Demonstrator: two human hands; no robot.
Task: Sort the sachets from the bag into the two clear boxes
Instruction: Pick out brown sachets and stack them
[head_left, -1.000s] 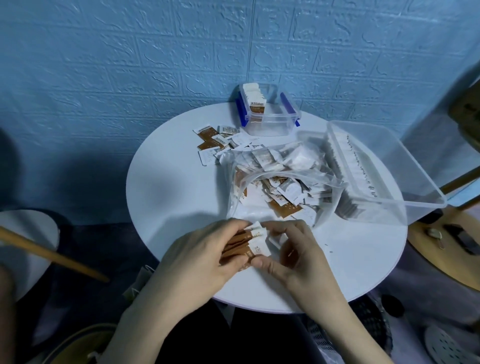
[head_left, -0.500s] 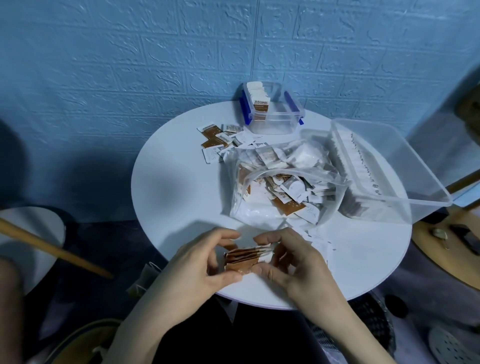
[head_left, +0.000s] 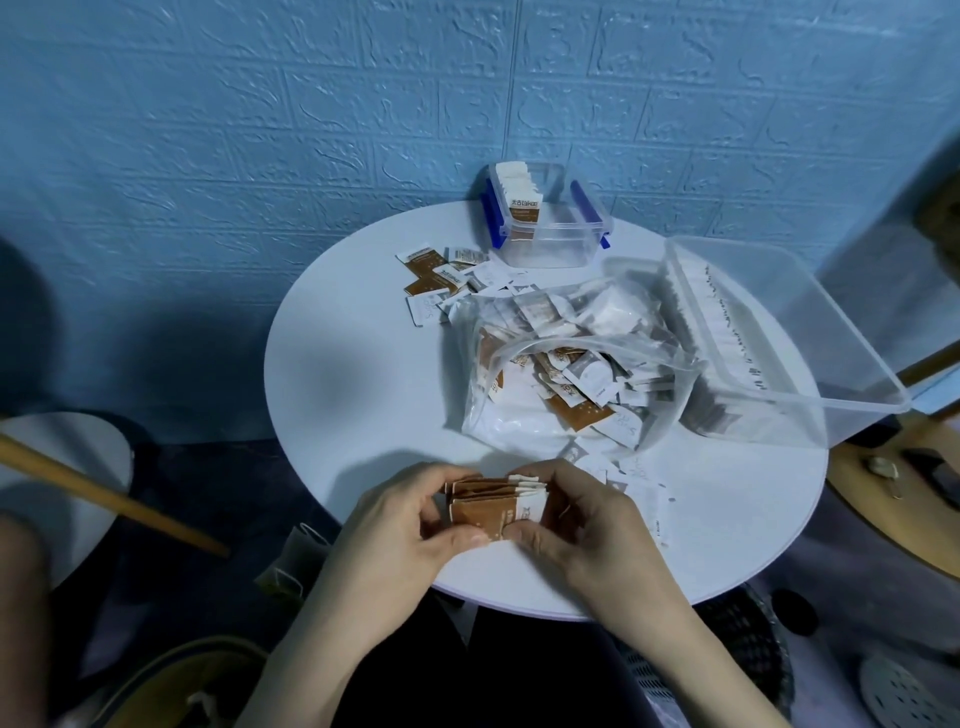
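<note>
we hold a small stack of brown-and-white paper sachets (head_left: 496, 506) between both hands, just above the near edge of the round white table (head_left: 353, 374). our left hand (head_left: 400, 540) pinches the stack's left end, thumb under the front sachet and fingers curled behind; our right hand (head_left: 582, 525) pinches the right end the same way. the print on the front sachet's white band is too blurred to read.

behind the stack lies the crumpled clear plastic bag (head_left: 566, 379), its mouth open towards us, filled with mixed white and brown sachets whose lettering we cannot make out. at the table's far edge stands the small clear box with blue side clips (head_left: 550, 218); a row of sachets stands upright at its left side, and the front one reads "taikoo" beside two characters too small for us to read. the large clear rectangular box (head_left: 779, 332) at the right overhangs the table edge and holds a long row of white sachets on edge; dark marks along their tops are unreadable. loose brown and white sachets (head_left: 447, 280) lie scattered left of the bag, and a few white ones (head_left: 634, 478) lie just right of our hands.
</note>
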